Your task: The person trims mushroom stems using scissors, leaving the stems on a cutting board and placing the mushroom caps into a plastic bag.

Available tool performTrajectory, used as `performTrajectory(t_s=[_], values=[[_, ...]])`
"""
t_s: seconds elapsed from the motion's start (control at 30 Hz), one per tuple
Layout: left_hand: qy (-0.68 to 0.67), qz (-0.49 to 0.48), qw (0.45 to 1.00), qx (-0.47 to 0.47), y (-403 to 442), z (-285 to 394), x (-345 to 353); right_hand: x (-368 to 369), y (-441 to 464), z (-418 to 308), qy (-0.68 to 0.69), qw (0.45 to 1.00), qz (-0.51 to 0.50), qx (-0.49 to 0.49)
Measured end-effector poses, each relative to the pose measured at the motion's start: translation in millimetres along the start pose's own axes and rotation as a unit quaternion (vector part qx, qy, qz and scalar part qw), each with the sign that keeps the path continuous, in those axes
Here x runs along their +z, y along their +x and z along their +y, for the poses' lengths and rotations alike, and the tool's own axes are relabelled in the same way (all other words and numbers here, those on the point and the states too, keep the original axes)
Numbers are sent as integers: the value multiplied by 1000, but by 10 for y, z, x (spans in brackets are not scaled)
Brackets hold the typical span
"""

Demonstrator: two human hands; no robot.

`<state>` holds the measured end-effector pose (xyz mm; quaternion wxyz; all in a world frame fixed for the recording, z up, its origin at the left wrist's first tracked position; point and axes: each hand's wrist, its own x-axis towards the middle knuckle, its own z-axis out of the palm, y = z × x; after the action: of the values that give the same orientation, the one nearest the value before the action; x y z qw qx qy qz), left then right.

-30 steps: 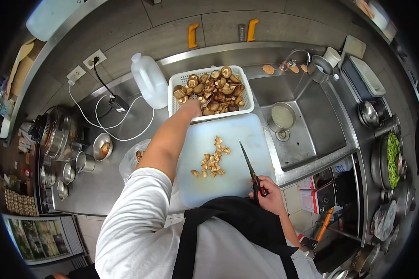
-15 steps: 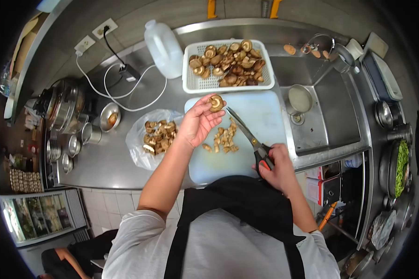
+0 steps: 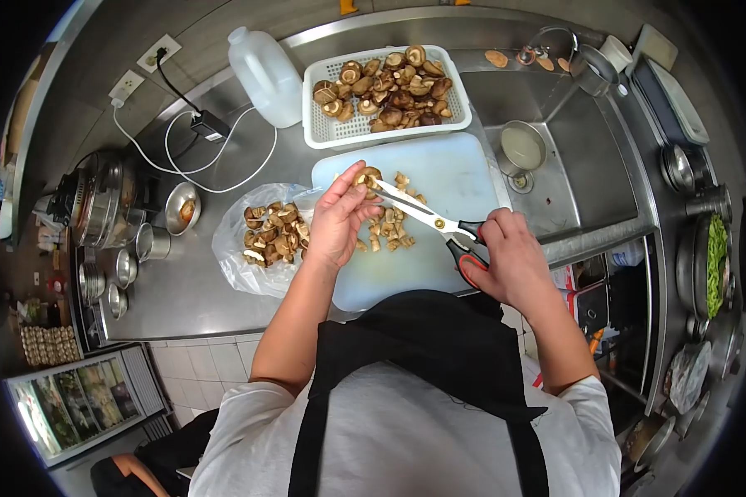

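Between the fingers of my left hand point(image 3: 337, 219) is a brown shiitake mushroom point(image 3: 367, 176), held over the upper left of a pale cutting board point(image 3: 448, 178). My right hand point(image 3: 510, 253) is closed round the black and red handles of a pair of scissors point(image 3: 439, 223). The blades are parted, and their tips reach the underside of the mushroom by my left fingers. Below the blades, a small heap of cut mushroom stems point(image 3: 389, 232) lies on the board. Left of my left forearm sits a clear plastic bag point(image 3: 239, 265) with trimmed mushrooms point(image 3: 272, 232) in it.
A white basket point(image 3: 313, 120) of whole mushrooms stands behind the board, beside a plastic jug point(image 3: 265, 79). To the right is a sink point(image 3: 588, 190) with a pot point(image 3: 522, 147). Metal bowls point(image 3: 182, 209) and a white cable point(image 3: 224, 189) are at the left. Another person's arm point(image 3: 141, 476) shows at lower left.
My right hand has lifted the scissors up and opened their blades, bringing the tips to the mushroom. My left hand has turned and shifted slightly left. The whole view has tilted a little.
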<state>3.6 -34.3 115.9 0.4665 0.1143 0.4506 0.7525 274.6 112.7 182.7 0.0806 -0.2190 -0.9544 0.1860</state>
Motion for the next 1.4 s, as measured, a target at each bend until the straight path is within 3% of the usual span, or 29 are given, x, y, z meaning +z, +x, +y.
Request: performTrajectory(t_s=[0.37, 0.77, 0.93, 1.17, 1.4], values=[[90, 1, 995, 45, -17, -92, 30, -35, 23, -58, -50, 999, -15, 12], [126, -82, 989, -2, 22, 89, -97, 30, -8, -30, -85, 995, -36, 27], [17, -49, 998, -31, 81, 76, -159, 62, -94, -28, -18, 999, 36, -10], [-72, -19, 997, -35, -20, -22, -10, 240, -165, 27, 99, 993, -19, 56], [-54, -15, 998, 19, -78, -217, 82, 456, -196, -23, 184, 978, -29, 97]])
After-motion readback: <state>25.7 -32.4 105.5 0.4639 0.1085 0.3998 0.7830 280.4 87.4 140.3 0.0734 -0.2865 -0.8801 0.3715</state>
